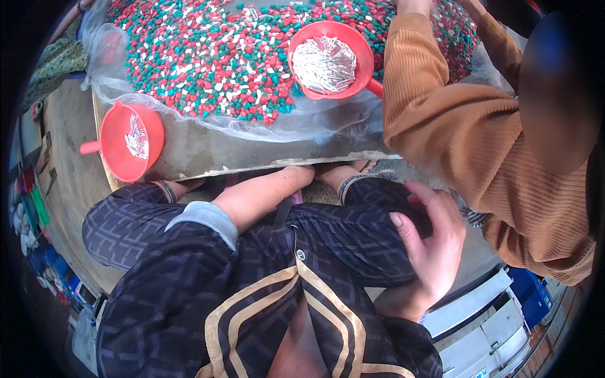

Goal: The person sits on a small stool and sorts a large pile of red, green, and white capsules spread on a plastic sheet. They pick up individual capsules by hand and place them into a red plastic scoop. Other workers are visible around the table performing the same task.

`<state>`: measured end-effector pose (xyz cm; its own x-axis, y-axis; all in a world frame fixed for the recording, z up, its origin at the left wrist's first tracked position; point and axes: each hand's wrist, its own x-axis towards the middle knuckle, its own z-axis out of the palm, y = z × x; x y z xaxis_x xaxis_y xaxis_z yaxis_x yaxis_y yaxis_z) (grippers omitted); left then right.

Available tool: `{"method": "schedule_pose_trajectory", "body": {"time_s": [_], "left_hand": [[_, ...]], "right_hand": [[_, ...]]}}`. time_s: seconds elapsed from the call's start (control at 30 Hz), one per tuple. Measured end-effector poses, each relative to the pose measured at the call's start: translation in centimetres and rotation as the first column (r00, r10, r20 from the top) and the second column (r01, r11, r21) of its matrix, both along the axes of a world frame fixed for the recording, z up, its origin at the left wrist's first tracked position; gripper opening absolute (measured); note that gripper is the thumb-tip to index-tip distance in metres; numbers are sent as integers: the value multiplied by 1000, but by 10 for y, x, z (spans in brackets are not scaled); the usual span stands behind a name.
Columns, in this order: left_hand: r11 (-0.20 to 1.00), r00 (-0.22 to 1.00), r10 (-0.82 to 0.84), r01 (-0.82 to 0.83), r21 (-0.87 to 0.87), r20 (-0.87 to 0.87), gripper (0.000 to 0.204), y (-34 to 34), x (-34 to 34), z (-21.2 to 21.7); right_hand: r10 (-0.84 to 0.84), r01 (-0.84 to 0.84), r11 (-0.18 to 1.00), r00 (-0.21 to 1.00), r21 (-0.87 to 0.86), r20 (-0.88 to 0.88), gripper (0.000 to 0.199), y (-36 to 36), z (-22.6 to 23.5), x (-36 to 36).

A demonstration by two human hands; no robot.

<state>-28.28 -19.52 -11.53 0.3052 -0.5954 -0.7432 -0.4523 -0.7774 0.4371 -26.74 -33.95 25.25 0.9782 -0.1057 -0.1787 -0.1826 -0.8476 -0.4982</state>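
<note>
My left forearm (265, 192) reaches forward between my knees, and its hand is hidden under the table edge. My right hand (438, 236) is raised over my right thigh, thumb and fingers apart, with nothing in it. On the table's left corner sits a red plastic dipper (112, 142) with a short handle, holding a few slim silvery-white pieces (137, 140). A second red dipper (362, 47), full of similar slim pieces (324, 65), rests by the large spread of small red, green and white pieces (233, 63).
A translucent plastic sheet (252, 128) lies under the colored pieces on the table (220, 154). Close on my right, a person in a brown corduroy sleeve (460, 120) reaches over the pieces. A white slatted thing (479, 321) stands behind at lower right, near a blue container (529, 296).
</note>
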Motion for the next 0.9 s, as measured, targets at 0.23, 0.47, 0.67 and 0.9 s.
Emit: {"method": "schedule_pose_trajectory", "body": {"time_s": [0.23,0.47,0.67,0.9], "left_hand": [[998,999,24,-23,51,-29,41,9,-14,-21],[992,995,92,-87,90,-46,39,12,-14,-32],[989,994,100,-94,114,-52,38,2,-10,-35],[984,992,122,-116,134,-39,36,2,-8,-41]], "right_hand": [[39,-39,999,999,32,-3,43,7,9,6],[107,-108,991,994,76,17,44,3,8,12],[108,-115,985,992,132,60,45,-5,12,5],[108,-116,984,992,136,62,44,-11,0,3]]}}
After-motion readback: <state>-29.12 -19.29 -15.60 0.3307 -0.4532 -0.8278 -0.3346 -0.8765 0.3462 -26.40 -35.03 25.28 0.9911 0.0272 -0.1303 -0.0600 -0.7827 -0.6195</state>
